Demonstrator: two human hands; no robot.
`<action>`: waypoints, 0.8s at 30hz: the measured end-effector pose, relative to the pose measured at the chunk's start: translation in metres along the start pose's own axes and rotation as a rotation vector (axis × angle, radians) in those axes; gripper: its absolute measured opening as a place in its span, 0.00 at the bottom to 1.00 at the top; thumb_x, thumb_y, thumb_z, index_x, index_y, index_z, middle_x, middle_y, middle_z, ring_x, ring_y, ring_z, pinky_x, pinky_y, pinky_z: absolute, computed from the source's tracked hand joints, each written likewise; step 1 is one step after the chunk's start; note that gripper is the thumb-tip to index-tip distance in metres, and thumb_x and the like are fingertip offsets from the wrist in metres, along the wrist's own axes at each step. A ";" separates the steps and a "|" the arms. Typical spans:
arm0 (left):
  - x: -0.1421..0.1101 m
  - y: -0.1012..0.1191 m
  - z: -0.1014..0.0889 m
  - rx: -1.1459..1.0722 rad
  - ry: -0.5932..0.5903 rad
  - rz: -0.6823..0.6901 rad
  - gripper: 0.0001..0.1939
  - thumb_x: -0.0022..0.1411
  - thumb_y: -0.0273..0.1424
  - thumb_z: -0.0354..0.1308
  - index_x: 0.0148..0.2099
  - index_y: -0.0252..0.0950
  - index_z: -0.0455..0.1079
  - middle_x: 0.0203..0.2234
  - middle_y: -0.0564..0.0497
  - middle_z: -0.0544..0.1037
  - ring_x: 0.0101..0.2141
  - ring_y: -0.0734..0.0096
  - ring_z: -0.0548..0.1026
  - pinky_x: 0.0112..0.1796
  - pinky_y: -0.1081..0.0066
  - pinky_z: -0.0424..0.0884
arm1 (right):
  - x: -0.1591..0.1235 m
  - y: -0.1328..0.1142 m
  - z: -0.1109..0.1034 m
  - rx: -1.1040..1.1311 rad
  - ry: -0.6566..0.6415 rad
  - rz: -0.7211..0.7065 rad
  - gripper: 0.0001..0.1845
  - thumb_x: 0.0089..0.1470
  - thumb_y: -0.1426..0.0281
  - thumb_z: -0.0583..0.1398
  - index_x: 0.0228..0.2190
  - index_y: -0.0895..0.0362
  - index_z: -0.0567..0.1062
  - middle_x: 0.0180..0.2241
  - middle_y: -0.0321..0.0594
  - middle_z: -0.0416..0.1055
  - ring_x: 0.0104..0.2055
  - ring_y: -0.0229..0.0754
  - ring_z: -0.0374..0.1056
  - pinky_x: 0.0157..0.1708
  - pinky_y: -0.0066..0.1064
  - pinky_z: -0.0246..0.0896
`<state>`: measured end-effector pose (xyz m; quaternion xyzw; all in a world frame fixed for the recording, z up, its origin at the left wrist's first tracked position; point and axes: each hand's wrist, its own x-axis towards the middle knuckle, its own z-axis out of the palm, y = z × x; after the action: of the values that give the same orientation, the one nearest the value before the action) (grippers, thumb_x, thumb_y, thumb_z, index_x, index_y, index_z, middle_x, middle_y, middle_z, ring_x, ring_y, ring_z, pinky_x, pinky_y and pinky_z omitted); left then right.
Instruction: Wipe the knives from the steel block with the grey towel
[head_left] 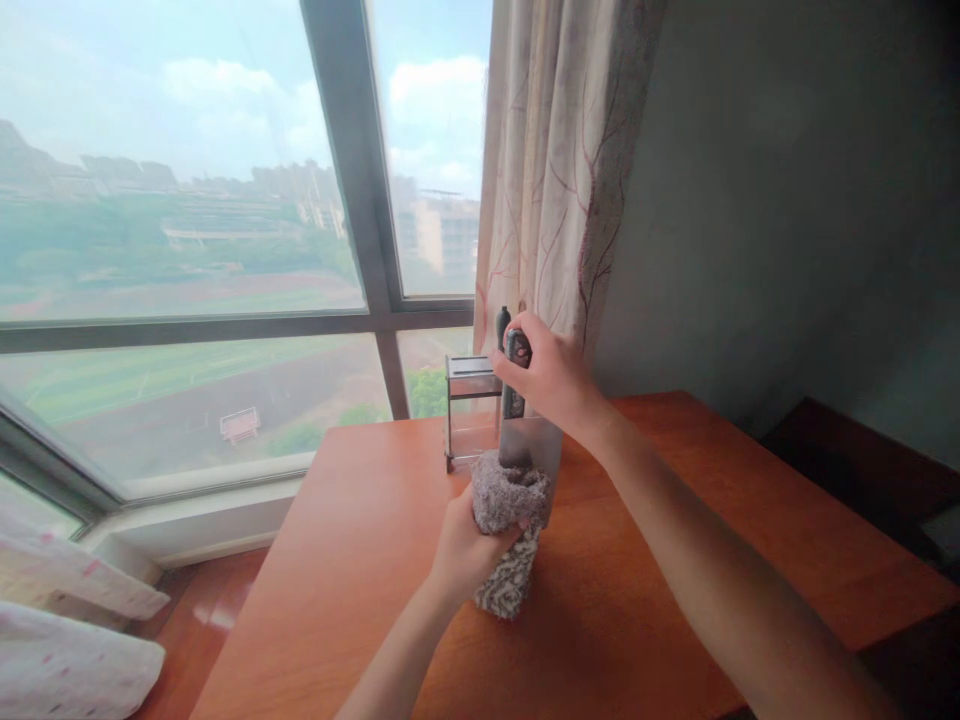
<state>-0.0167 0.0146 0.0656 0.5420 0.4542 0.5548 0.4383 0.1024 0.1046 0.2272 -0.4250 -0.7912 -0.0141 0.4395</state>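
Observation:
My right hand (551, 375) is closed round the dark handle of a kitchen knife (523, 440), held upright with its broad metal blade pointing down. A fluffy grey and white cloth (511, 495) covers the lower part of the blade. My left hand (463, 545) grips this cloth from the left, and a patterned end of it hangs below the fingers. Just behind the knife stands a metal knife rack (472, 368) with a slotted top. Another dark knife handle (503, 322) sticks up from the rack, partly hidden by my right hand.
The reddish-brown wooden table (375, 560) reaches close to a large window (187, 200) on the left. A pale curtain (540, 180) hangs behind the rack, beside a grey wall (750, 220). At the right lies a dark, shadowed surface (862, 450).

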 end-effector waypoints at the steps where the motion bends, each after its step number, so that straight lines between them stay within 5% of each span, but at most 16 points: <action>1: 0.001 -0.001 -0.001 0.024 0.015 0.009 0.20 0.45 0.31 0.66 0.43 0.33 0.73 0.36 0.46 0.80 0.39 0.55 0.76 0.41 0.62 0.72 | -0.003 -0.002 0.004 -0.010 -0.019 0.005 0.11 0.53 0.61 0.57 0.36 0.54 0.68 0.23 0.34 0.67 0.25 0.39 0.63 0.26 0.28 0.50; 13: 0.003 -0.008 -0.007 0.033 0.159 0.080 0.24 0.48 0.32 0.65 0.49 0.35 0.71 0.40 0.46 0.79 0.40 0.57 0.76 0.41 0.64 0.72 | -0.035 -0.024 0.036 0.016 -0.120 0.020 0.11 0.54 0.61 0.55 0.38 0.52 0.67 0.25 0.34 0.71 0.29 0.43 0.69 0.29 0.29 0.54; 24: 0.004 -0.011 -0.004 0.004 0.037 0.007 0.18 0.46 0.30 0.65 0.43 0.33 0.74 0.35 0.46 0.80 0.37 0.58 0.77 0.38 0.65 0.73 | 0.051 -0.002 -0.008 -0.001 0.153 -0.081 0.10 0.54 0.61 0.55 0.35 0.54 0.67 0.25 0.34 0.66 0.27 0.40 0.64 0.28 0.30 0.55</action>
<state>-0.0209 0.0205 0.0556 0.5341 0.4614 0.5652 0.4271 0.0938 0.1340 0.2695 -0.3904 -0.7719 -0.0648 0.4976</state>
